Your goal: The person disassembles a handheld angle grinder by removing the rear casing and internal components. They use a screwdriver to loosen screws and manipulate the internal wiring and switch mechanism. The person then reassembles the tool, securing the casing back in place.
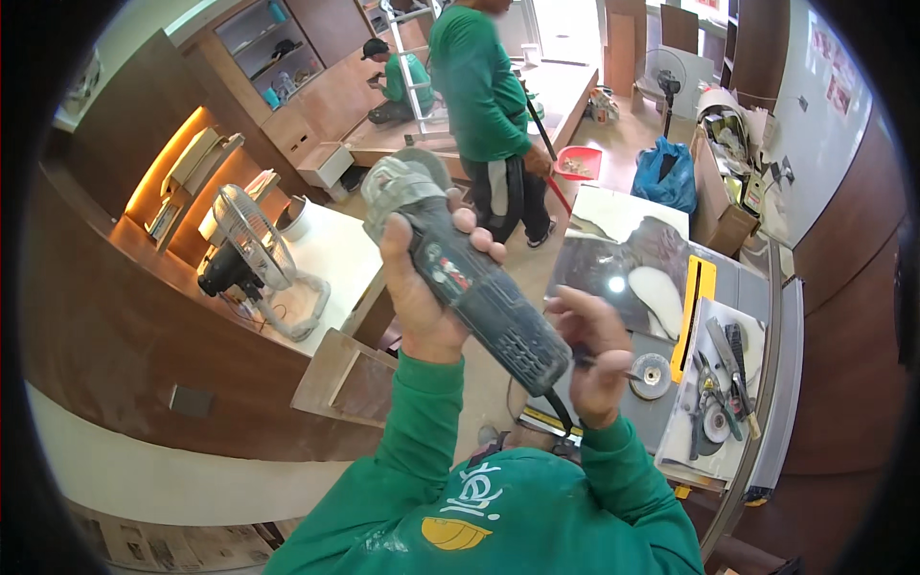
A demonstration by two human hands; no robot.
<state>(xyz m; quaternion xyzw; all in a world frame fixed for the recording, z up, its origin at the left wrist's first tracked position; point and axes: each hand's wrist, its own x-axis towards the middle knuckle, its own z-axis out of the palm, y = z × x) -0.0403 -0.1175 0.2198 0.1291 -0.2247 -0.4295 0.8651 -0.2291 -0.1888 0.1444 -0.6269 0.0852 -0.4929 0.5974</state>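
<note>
An angle grinder [491,305], dark and dusty, is held up in front of my chest, tilted with its disc end up to the left. My left hand [424,299] is wrapped round its front body, just below the grey head and disc [424,165]. Behind the grinder's rear end, where the black cord hangs down, my right hand [599,369] has its fingers curled. A thin dark thing pokes out between those fingers; its kind is unclear. Below that hand, a round grinding disc [651,376] lies on the grey work table [637,414].
Pliers and other hand tools [714,398] lie on a board at right, beside a yellow level [696,311]. A fan [254,251] stands on the left counter. Ahead, a person [484,91] holds a red dustpan [579,163]; another person [398,81] sits near a ladder [412,62].
</note>
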